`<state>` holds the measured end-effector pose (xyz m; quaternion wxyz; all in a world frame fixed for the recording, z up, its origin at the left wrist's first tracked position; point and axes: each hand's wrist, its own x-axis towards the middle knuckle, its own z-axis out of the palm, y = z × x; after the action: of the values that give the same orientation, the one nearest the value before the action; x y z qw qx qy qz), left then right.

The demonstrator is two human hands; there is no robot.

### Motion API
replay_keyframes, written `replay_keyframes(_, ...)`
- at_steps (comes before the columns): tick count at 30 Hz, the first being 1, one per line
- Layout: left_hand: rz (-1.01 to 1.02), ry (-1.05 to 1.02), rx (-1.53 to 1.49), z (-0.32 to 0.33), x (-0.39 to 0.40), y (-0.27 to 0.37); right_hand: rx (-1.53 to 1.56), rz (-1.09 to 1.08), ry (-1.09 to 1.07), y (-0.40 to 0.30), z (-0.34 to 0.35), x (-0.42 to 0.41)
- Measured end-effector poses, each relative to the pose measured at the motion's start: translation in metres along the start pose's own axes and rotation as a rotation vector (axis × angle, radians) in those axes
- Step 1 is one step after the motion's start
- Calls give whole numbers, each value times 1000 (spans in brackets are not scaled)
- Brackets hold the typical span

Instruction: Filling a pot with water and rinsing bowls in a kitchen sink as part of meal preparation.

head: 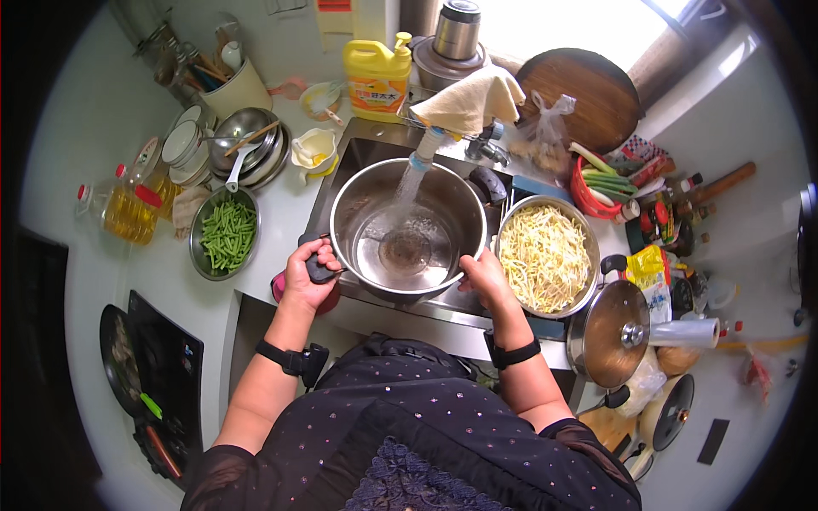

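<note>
A deep stainless steel pot (409,223) is held over the sink (332,172), beneath a faucet with a flexible nozzle (424,150). Water runs from the nozzle into the pot, where a shallow layer lies on the bottom. My left hand (308,271) grips the pot's black side handle (321,268). On the other side my right hand (484,274) grasps the pot's near right rim or handle; the fingers partly hide which. Just right of that hand stands a metal bowl of bean sprouts (546,255). A beige cloth (473,102) drapes over the faucet.
Cut green beans (227,235) fill a metal bowl at the left, near stacked bowls (246,147) and oil bottles (131,214). A yellow detergent jug (377,80) stands behind the sink. Rightward are a glass lid (610,332), a red basket (591,191) with scallions and a round wooden board (578,96).
</note>
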<state>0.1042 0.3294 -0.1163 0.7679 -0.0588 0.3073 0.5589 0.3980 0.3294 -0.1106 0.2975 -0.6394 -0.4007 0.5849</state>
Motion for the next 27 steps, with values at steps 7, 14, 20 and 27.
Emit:
replay_keyframes(7, -85, -38, -53, -6, 6, 10, -49, -141, 97, 8, 5, 4)
replay_keyframes(14, -114, -47, -49, 0, 3, 7, -205, -135, 144, 27, 3, 14)
replay_keyframes(20, -101, -108, -54, -6, 1, 11, -258, -131, 74, 37, 8, 24)
replay_keyframes(27, -49, -117, 13, -6, -2, 7, -236, -78, 64, 20, 4, 15)
